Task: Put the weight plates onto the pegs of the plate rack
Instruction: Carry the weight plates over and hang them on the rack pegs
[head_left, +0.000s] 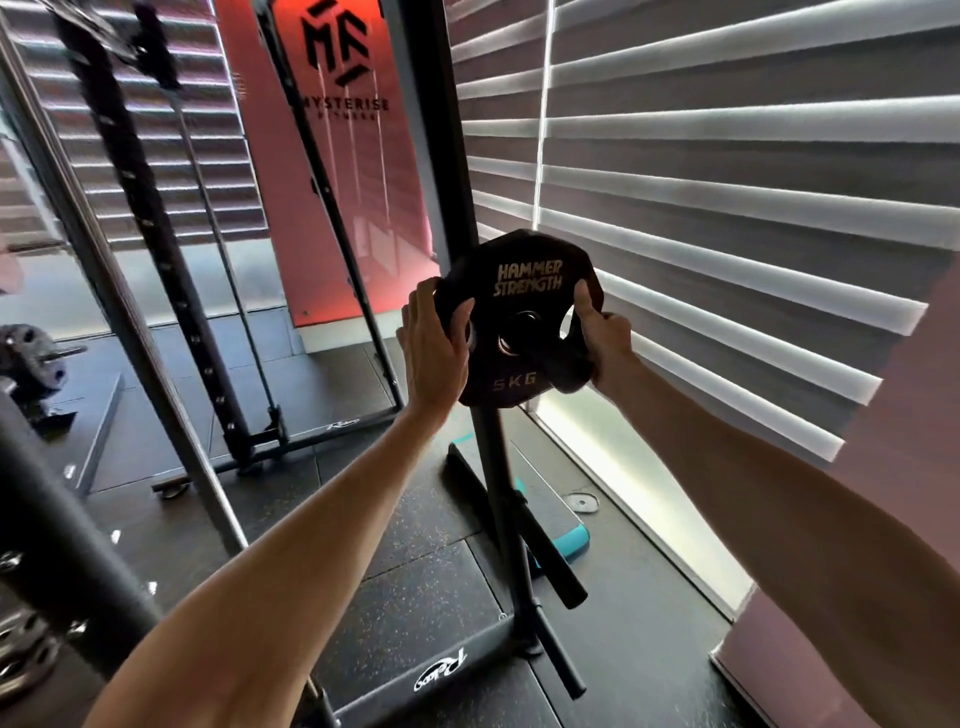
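Filling the middle of the view, one black weight plate (524, 280) is held upright in front of the post of the plate rack (501, 493), its face marked "HAMMER STRENGTH" and "5 KG". It is carried by two bare hands. The grip of the left hand (434, 353) is curled round the plate's left rim, with the fingers tucked into a cut-out. The grip of the right hand (610, 340) is closed on the right rim, with the thumb (584, 304) laid flat on the face. A dark round peg end is seen inside the plate's centre hole; how far the plate is pushed on cannot be told.

Below the plate, two bare pegs are counted on the post: an upper peg (553, 564) and a lower peg (563, 657), both angled toward the viewer and to the right. The post is fixed to a flat black base (415, 670) on the dark rubber floor (426, 587).

Just behind the post, one teal-edged step platform (569, 540) is laid on the floor. Slatted window blinds (727, 182) are hung close by on the right, near the right hand. One red panel (337, 182) with a logo is stood behind the rack. To the left, a tall black training frame (171, 260) with a row of holes is seen. Further plates are loaded at the far left edge (31, 358) and in the bottom-left corner (23, 657); their number cannot be counted.
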